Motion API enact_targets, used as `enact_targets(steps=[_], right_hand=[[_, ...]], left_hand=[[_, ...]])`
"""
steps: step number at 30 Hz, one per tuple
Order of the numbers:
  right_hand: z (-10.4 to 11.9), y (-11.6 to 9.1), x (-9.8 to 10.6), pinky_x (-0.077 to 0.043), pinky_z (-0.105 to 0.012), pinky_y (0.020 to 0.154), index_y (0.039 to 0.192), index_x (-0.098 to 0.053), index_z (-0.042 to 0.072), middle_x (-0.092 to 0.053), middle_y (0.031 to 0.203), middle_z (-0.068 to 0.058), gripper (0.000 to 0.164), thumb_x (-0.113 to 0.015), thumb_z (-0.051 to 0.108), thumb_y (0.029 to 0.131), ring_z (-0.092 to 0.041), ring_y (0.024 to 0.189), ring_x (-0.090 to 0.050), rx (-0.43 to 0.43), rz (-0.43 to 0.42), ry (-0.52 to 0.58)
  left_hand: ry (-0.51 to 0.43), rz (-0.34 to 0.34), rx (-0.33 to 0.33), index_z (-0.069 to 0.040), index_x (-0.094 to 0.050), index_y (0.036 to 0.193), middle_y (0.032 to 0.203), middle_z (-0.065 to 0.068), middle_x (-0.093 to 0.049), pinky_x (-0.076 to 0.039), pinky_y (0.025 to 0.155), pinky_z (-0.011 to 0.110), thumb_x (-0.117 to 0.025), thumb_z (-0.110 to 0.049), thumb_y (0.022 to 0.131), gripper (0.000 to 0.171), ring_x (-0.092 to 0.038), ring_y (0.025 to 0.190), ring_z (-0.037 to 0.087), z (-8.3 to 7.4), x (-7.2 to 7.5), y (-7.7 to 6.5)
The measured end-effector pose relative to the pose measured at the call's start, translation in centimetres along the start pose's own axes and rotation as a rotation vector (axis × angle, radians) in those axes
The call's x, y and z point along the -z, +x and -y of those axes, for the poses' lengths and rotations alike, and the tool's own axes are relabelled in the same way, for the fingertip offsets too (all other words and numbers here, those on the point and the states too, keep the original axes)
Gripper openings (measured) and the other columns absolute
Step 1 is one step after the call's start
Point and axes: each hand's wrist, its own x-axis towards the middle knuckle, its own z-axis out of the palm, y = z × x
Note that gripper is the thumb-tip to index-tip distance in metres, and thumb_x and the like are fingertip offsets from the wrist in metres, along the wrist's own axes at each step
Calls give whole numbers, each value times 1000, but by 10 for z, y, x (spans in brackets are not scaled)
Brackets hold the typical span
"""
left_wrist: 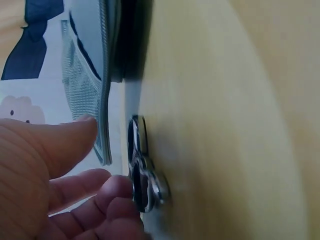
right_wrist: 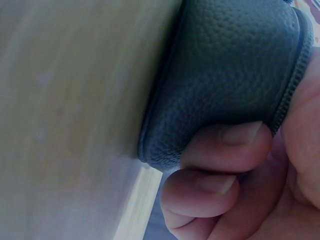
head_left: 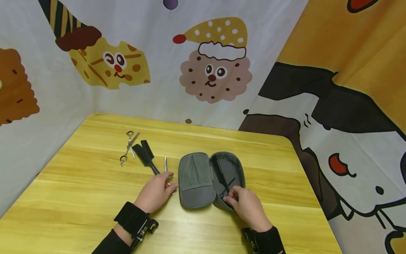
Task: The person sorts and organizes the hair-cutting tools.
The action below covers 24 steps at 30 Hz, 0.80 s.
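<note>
My left hand (head_left: 156, 190) reaches over a pair of scissors (head_left: 166, 164) on the table, blades pointing away. In the left wrist view, my fingers are loosely bent beside the scissors' metal finger rings (left_wrist: 142, 182), the thumb held apart. My right hand (head_left: 248, 206) is over the near end of an open grey zip case (head_left: 196, 199). Its thumb and index finger pinch at the near end of a black comb (head_left: 219, 169) inside. In the right wrist view, two curled fingers (right_wrist: 225, 150) lie against the case's outer wall (right_wrist: 230, 65). A thin dark crossed tool (head_left: 232, 181) lies inside the case.
Thinning scissors (head_left: 129, 144) lie spread at the far left of the wooden table (head_left: 79, 197). Near them is a black two-headed brush-like tool (head_left: 146, 154), its handle ending by my left hand. A patterned cloth (head_left: 165, 98) hangs behind the table.
</note>
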Motion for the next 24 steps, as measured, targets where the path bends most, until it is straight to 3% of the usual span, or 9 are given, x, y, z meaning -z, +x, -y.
enact_targets(steps=[7,15,24], right_hand=[[0,0,0,-38,-24,57,78,-62,24,-54,66,11,29,-87,32,90,-8,59,-47,0,2,-1],[0,-2,1,-38,-25,57,78,-62,23,-54,65,10,29,-88,32,90,-7,59,-47,11,-5,3],[-1,-1,1,-39,-25,57,78,-62,24,-55,65,11,29,-87,32,90,-7,60,-48,7,-3,13]], left_hand=[[29,5,38,2,-67,136,103,11,-70,-58,77,41,-79,-25,99,47,-62,84,18,-1,4,5],[31,-17,44,2,-71,129,114,16,-78,-64,89,48,-74,-9,98,32,-76,99,26,-2,4,6],[40,-3,49,-1,-74,120,91,7,-75,-57,70,35,-79,-13,97,26,-60,72,11,-1,3,4]])
